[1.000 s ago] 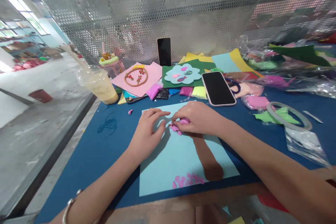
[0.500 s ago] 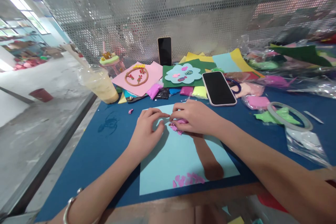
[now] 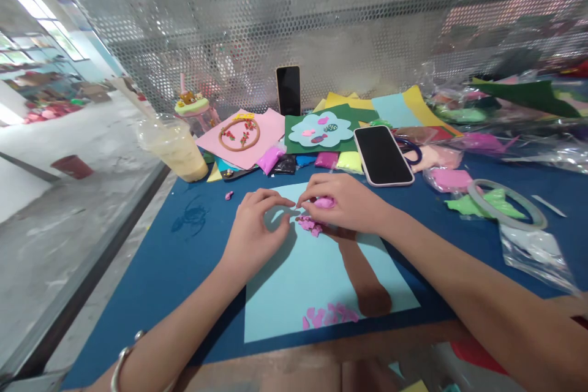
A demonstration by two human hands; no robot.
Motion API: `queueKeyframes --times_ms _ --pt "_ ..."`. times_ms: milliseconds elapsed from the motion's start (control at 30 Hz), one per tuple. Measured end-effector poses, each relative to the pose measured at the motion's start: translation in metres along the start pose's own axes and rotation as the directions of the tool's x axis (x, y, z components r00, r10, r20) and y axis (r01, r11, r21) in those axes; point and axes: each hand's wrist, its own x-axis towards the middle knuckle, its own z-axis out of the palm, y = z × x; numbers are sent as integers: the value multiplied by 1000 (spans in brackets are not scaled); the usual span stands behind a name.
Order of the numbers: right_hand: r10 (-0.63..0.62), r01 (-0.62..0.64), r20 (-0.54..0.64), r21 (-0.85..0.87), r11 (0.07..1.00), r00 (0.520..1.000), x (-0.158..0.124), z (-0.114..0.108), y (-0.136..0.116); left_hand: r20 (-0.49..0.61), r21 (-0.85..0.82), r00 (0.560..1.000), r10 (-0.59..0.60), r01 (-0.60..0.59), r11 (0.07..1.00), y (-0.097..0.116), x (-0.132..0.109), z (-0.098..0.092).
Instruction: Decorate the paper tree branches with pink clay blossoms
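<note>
My right hand (image 3: 346, 201) is curled around a lump of pink clay (image 3: 324, 202) above a light blue paper sheet (image 3: 303, 275). My left hand (image 3: 255, 229) rests on the sheet's upper left, its fingers bent and its fingertips close to those of the right hand; I cannot see anything between them. Small pink clay bits (image 3: 309, 225) lie on the sheet just below the right hand. A brown clay trunk shape (image 3: 365, 278) runs down the sheet, with more pink pieces (image 3: 328, 315) near its base.
A dark blue mat (image 3: 184, 251) covers the table. A phone (image 3: 383, 155) lies beyond my hands; another phone (image 3: 288, 90) stands against the mesh wall. A drink cup (image 3: 172, 147) stands at left. Clay packets (image 3: 312, 161), coloured papers, a tape ring (image 3: 505, 202) and plastic bags lie at right.
My right hand has lifted slightly, showing the pink lump more. My left fingertips have drawn a little closer to it. Otherwise nothing has shifted.
</note>
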Motion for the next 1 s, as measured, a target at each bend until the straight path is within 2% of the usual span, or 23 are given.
queueKeyframes --times_ms 200,400,667,1000 --pt "54 -53 -4 96 994 999 1 -6 -3 3 -92 998 -62 62 994 2 -1 0" --pt "134 -130 -7 196 972 991 0 -10 -2 60 -289 990 -128 140 947 -1 1 0" --pt "188 -183 -9 191 964 982 0 -11 -4 123 -446 977 -174 211 870 -3 0 1" --pt "229 -222 -23 173 960 973 -1 -11 -4 130 -504 973 -191 231 833 -6 0 3"
